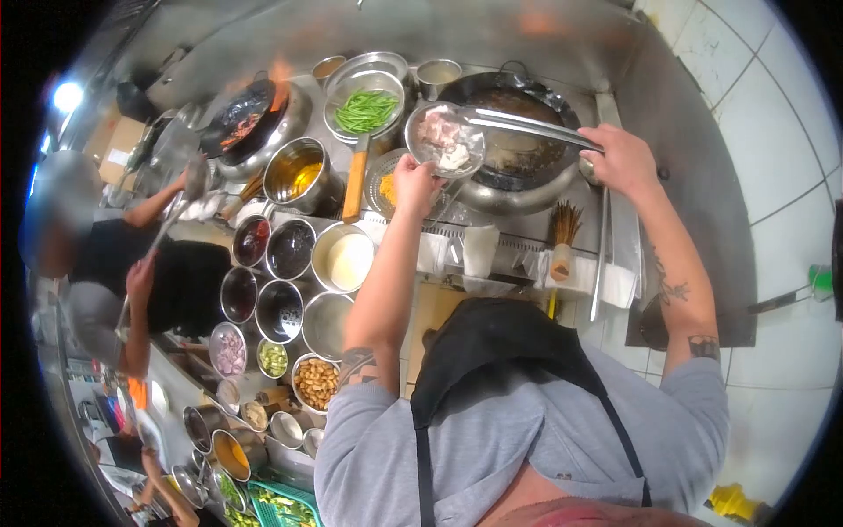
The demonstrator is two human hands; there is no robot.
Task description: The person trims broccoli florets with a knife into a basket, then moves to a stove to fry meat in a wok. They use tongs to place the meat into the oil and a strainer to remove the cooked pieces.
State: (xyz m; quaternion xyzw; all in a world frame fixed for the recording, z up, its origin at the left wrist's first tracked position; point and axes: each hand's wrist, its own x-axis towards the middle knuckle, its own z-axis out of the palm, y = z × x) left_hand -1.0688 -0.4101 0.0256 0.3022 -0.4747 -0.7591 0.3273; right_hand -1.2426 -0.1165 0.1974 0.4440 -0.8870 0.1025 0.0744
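My left hand (416, 183) grips the near rim of a metal bowl (428, 165) with pale pink sliced meat (443, 136) in it. Closed round the end of long metal tongs (536, 127) is my right hand (622, 160). The far ends of the tongs reach over the bowl, at the meat. Just right of the bowl a big dark wok (518, 171), stained brown inside, sits on its burner. Behind my left hand, a strainer with green beans (366, 111) and a wooden handle (356, 184) rests over a metal pot.
Left of me stand several pots of sauces (343, 261) and a bowl of peanuts (316, 383). A bamboo brush (565, 237) lies at the stove's front edge. Another person (140, 255) works with a ladle near a flaming second wok (237, 123).
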